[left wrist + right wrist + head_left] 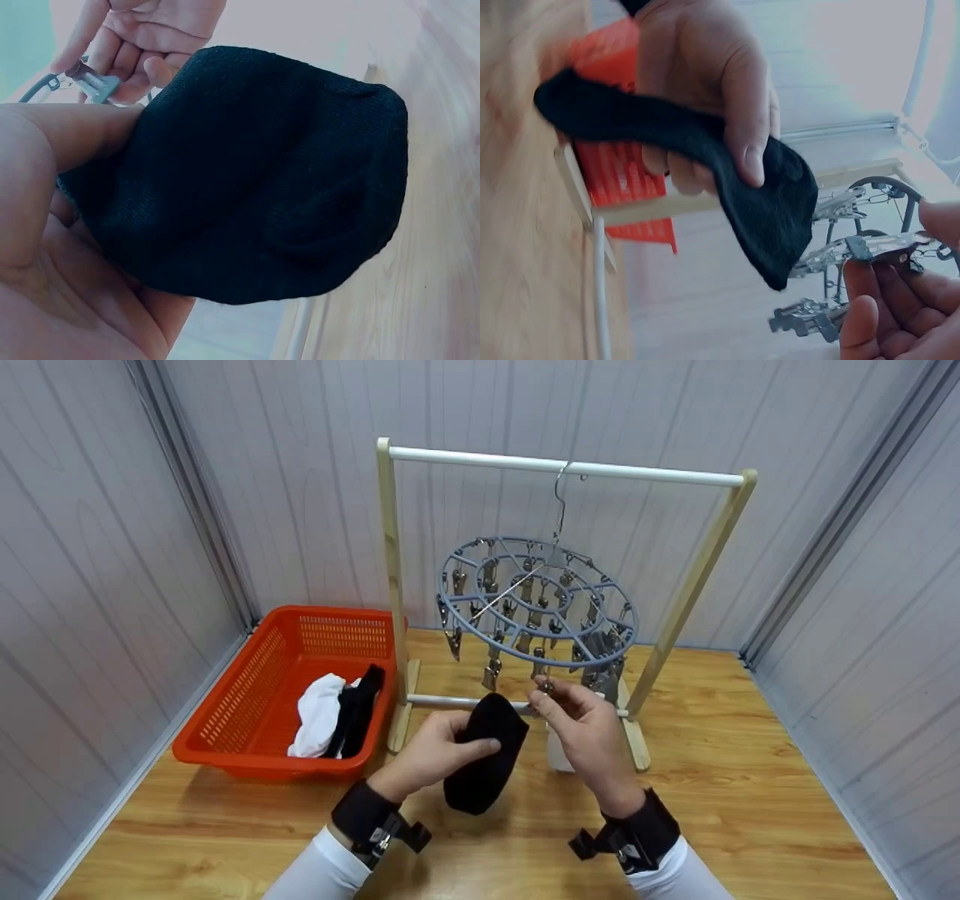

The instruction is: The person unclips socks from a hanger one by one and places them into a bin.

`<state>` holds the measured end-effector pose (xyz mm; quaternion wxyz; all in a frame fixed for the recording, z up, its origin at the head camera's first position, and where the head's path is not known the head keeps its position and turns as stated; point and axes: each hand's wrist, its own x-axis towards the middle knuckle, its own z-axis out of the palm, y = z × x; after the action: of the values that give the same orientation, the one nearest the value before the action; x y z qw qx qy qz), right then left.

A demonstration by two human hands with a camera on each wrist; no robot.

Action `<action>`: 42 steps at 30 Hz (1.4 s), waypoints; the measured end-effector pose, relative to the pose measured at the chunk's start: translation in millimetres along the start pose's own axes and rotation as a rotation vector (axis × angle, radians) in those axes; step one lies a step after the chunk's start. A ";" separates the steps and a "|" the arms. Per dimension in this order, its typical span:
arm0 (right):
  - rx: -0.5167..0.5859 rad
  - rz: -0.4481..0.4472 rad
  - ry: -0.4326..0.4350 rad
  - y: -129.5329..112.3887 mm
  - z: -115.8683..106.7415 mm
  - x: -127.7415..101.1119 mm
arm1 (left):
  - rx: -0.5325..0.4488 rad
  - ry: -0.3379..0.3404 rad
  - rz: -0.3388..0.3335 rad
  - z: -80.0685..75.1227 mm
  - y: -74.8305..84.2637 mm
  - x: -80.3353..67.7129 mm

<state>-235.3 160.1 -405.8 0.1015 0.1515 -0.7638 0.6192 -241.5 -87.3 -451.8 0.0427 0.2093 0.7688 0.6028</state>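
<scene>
Below the hanger (536,600) | left hand (435,754) grips black sock (484,761) | right hand (589,727) seemingly pinches clip (874,247)

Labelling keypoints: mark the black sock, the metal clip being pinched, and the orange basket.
black knitted sock (484,761): head view, middle of its body below the left thumb.
metal hanger clip (870,247): right wrist view, its jaw end.
orange plastic laundry basket (247,690): head view, left perforated wall.
</scene>
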 end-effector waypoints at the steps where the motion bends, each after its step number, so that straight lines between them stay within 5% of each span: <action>1: -0.038 -0.036 0.011 -0.1 -0.3 -0.5 | -0.002 0.002 0.004 -0.6 0.2 0.2; 10: -0.341 -0.536 0.193 0.5 -5.8 0.6 | -0.031 0.016 0.007 -8.1 4.1 -0.6; 17: -0.359 -0.699 0.294 -5.0 -13.0 0.3 | -0.038 0.057 -0.006 -21.7 8.7 -2.4; 22: -0.392 -0.727 0.371 -6.2 -18.7 4.1 | -0.029 0.094 -0.004 -36.7 13.8 -5.4; 30: -0.488 -0.656 0.418 -2.7 -23.7 12.3 | -0.070 0.194 -0.001 -67.4 21.1 -12.3; 42: -0.585 -0.582 0.375 2.0 -25.6 15.5 | -0.038 0.456 -0.134 -117.4 27.0 -27.0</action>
<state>-251.4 183.7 -396.9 0.4464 0.2104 -0.8006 0.3399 -246.9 -199.1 -399.7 -0.0883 0.0156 0.7591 0.6448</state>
